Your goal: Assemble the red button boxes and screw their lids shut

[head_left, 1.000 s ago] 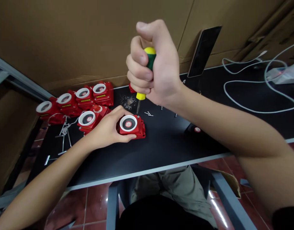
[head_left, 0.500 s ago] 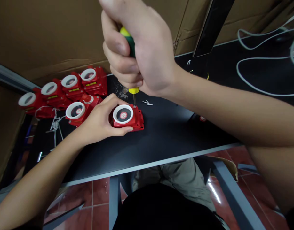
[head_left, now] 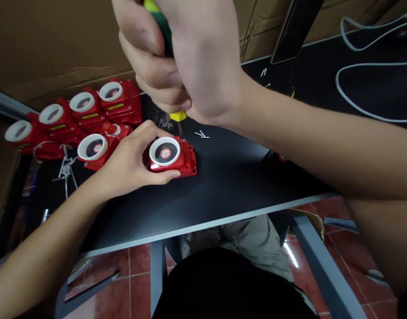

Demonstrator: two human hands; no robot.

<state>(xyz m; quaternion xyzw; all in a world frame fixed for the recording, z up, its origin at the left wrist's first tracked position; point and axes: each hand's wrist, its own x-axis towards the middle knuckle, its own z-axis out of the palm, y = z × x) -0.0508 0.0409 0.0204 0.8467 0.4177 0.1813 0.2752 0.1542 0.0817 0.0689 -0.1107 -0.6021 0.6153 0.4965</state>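
Beyond the near edge of the counter [head_left: 216, 186], your left hand [head_left: 132, 161] is clamped on the left side of the red unit [head_left: 170, 156], thumb along the near face and fingers going round the far one. That is a sound brace; press down as well as inward, so the base cannot turn with the tool, and leave your fingers well clear of the tip. The unit lies flat on the counter, white ring [head_left: 153, 160] facing up. At the far right corner of its raised part, the screwdriver [head_left: 178, 116] appears to meet a bright screw head, though the contact is too small to judge. Your right hand [head_left: 201, 66] is closed firmly round the green and yellow handle above. The handle leans left in this view, and I cannot tell whether the shaft is truly square; line it up straight over the screw, push along that line and turn steadily, because a slanted tip may slip and scrape the ring. Just past the unit to the right, the loose screws [head_left: 202, 134] sit near enough for a sweeping wrist to scatter. Farther off, by the cardboard [head_left: 63, 40], four other red units [head_left: 82, 106] stand in a row, well apart from the tool.
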